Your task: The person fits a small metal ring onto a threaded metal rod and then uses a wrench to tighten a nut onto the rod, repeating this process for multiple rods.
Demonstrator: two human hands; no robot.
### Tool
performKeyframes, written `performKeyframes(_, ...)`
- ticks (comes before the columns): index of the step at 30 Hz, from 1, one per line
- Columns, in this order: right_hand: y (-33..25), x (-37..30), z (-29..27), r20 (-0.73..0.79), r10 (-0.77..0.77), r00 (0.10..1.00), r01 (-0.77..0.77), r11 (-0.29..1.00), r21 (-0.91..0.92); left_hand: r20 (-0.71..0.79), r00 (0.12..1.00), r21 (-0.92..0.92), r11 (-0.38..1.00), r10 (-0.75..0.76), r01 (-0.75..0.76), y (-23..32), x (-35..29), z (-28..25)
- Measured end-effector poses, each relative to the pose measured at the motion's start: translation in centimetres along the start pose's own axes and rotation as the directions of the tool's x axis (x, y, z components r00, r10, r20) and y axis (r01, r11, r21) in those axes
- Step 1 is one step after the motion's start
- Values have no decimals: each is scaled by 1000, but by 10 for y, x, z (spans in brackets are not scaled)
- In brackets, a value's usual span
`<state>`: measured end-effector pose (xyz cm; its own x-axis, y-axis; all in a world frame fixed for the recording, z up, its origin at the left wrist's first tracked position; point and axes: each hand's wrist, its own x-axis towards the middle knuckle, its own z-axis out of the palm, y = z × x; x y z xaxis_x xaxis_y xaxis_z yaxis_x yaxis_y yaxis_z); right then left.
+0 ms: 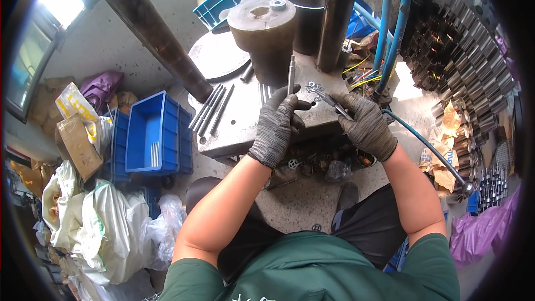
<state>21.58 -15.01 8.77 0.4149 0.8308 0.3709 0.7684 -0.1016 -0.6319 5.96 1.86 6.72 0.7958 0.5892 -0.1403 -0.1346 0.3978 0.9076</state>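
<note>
My left hand (pixel 277 125), in a grey knit glove, grips a slim metal shaft (pixel 291 72) that stands nearly upright, its narrower end up. In the matching glove, my right hand (pixel 368 125) holds a silver metal tool (pixel 336 105) that looks like pliers, its tip pointing left toward the shaft but apart from it. Just beyond that tip, a small heap of thin metal rings (pixel 315 88) lies on the metal worktable (pixel 242 128). Several loose shafts (pixel 213 108) lie side by side on the table's left part. Fingers partly hide more rods (pixel 264 93) behind my left hand.
Behind my hands rises a thick round press block (pixel 262 25), between a left pillar (pixel 159 36) and a right pillar (pixel 337 19). Blue bins (pixel 161 134) stand at left, near white sacks (pixel 114 223). Blue hoses (pixel 390 28) hang at right, before stacked metal tubes (pixel 462 44).
</note>
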Motion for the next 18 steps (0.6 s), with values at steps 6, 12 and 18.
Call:
performKeyframes(6, -5, 3, -12, -20, 184, 983, -177, 965, 194, 6, 996, 333, 939, 91, -88, -1, -11, -14)
performKeyframes(12, 8, 6, -24, 165, 159, 973, -184, 971, 151, 5, 990, 457, 880, 140, -126, 0, -17, -22)
performKeyframes(18, 7, 7, -37, 356, 139, 924, -224, 952, 210, 136, 943, 720, 623, 305, -306, 10, -23, -35)
